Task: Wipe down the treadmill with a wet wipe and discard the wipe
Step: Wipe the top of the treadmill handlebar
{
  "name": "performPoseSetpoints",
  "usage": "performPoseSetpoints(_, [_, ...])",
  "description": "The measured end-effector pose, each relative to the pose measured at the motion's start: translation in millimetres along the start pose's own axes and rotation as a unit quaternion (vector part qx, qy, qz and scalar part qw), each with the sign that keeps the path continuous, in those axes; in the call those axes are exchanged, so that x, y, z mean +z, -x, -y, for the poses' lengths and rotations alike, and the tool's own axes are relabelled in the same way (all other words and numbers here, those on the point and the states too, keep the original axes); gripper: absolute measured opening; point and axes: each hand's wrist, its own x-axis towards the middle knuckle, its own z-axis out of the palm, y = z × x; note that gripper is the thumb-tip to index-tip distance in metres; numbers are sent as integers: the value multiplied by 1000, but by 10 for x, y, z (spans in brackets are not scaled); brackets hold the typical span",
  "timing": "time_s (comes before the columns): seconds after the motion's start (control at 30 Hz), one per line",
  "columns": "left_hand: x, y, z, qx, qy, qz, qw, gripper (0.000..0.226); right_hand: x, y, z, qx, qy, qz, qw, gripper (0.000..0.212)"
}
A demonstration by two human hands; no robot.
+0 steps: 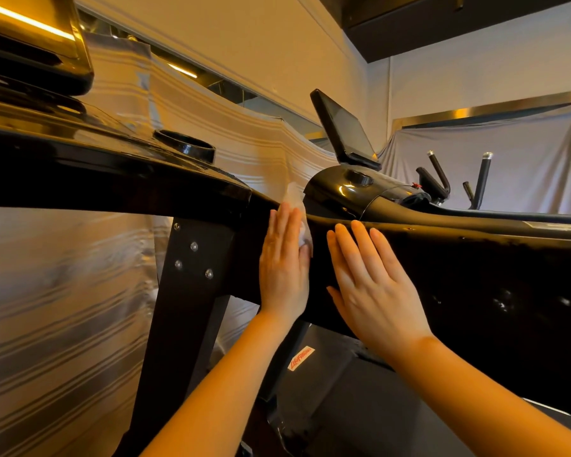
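Two bare forearms reach up to a glossy black treadmill (pixel 459 258), the left hand (pixel 284 265) pressing a thin, limp wet wipe (pixel 299 212) flat against its side rail with straight fingers, the right hand (pixel 373 285) spread empty beside it; the wipe likely bunches easily, so a flat palm suits it.

Warm amber light; a ceiling strip light (pixel 27 19) glares far left, reflecting on glossy black console (pixel 80 133). Wide-angle bending at edges; left drape (pixel 63 291) smeared.

Both bare forearms reach forward and up; the left hand (pixel 282 262) and right hand (pixel 373 282) lie flat, fingers straight.
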Motion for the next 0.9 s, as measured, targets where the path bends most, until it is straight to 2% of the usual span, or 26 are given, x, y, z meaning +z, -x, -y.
performPoseSetpoints(0.13, [48, 50, -66, -112, 35, 9, 993, 66, -10, -5, 3, 4, -1, -1, 1000, 77])
performPoseSetpoints(0.2, [55, 135, -115, -126, 37, 19, 991, 65, -12, -4, 6, 4, 1, -2, 1000, 78])
performPoseSetpoints(0.3, [23, 258, -118, -112, 25, 17, 993, 56, -15, -4, 14, 7, -5, -5, 1000, 78])
performPoseSetpoints(0.4, [23, 211, -150, -103, 45, -18, 994, 58, -23, -12, 12, 8, -9, -9, 1000, 77])
performPoseSetpoints(0.6, [68, 166, -228, -110, 159, -47, 980, 62, -1, -3, 19, 3, -4, -18, 1000, 77])
performPoseSetpoints(0.77, [101, 204, -202, -70, 168, -52, 982, 58, 8, -5, 22, 4, -4, -25, 1000, 76])
performPoseSetpoints(0.9, [104, 318, -150, -65, 127, -63, 988, 57, 3, -7, 17, 3, -3, -21, 1000, 76])
